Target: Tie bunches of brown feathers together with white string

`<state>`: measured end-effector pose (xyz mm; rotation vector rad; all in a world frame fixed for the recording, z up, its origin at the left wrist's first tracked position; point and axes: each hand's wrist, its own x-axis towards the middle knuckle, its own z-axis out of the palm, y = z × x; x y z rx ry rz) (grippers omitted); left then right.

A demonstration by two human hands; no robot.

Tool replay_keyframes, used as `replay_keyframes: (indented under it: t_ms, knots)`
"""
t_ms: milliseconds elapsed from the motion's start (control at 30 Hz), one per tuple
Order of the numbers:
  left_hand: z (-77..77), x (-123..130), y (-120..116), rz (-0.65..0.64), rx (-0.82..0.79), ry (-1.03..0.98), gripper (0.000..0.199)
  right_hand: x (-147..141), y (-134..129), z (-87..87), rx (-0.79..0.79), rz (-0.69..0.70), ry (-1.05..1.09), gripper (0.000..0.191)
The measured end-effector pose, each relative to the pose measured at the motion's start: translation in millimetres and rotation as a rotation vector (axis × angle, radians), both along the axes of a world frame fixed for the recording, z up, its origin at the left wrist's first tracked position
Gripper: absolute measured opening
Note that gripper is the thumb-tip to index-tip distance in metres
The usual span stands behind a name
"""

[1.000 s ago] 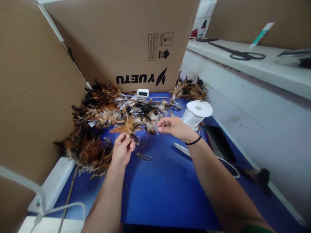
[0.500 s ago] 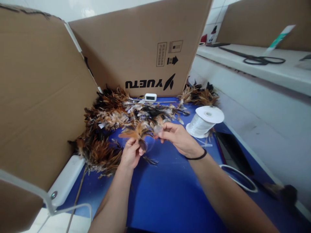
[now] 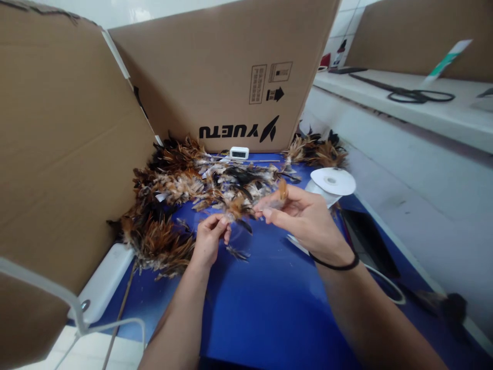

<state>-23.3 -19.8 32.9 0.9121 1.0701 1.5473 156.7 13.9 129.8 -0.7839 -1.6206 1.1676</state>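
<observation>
My left hand (image 3: pixel 211 237) is closed in a pinch on a small bunch of brown and black feathers (image 3: pixel 236 209), whose tips fan out to the right. Just right of it, my right hand (image 3: pixel 304 218) pinches a feather (image 3: pixel 282 191) with an orange-brown tip; its pale lower part is blurred between the fingers. Beyond both hands, a pile of feathers (image 3: pixel 177 185) in brown, cream and black spreads over the blue table (image 3: pixel 265 313). One small dark feather (image 3: pixel 238 253) lies apart on the blue surface, near my left hand.
A white spool (image 3: pixel 333 181) stands behind my right hand, partly covered by it. Farther right lies a dark flat device (image 3: pixel 370 241). Cardboard panels (image 3: pixel 215 77) wall the left and back. Scissors (image 3: pixel 418 96) rest on the right ledge. A white timer (image 3: pixel 239 152) sits at the back.
My right hand has moved right and nearer to me, now with an orange-tipped feather showing above its fingers. The bunch in my left hand has turned, its tips now pointing right.
</observation>
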Motion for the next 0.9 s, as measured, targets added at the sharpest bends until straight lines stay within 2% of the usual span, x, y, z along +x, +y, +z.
replay_keyframes:
  t_ms: [233, 400, 500, 667, 900]
  knots:
    - [-2.8, 0.2, 1.6, 0.078, -0.073, 0.147, 0.027, -1.6, -6.6, -6.6, 0.242, 0.014, -0.274, 0.002]
    - [-5.6, -0.3, 1.8, 0.084, -0.081, 0.318, 0.026, -7.5, 4.2, -20.7, 0.599, 0.153, -0.431, 0.012]
    - [-8.4, -1.0, 1.1, 0.073, -0.098, 0.420, 0.025, -11.3, 14.6, -31.3, 0.768, 0.165, -0.540, 0.015]
    - [-9.5, -1.5, -1.1, 0.055, -0.103, 0.611, 0.023, -12.9, 24.9, -45.1, 0.856, 0.095, -0.643, 0.017]
    - [-7.5, -0.5, -1.8, 0.013, -0.075, 0.746, 0.025, -12.3, 30.6, -53.6, 0.895, 0.102, -0.665, 0.019]
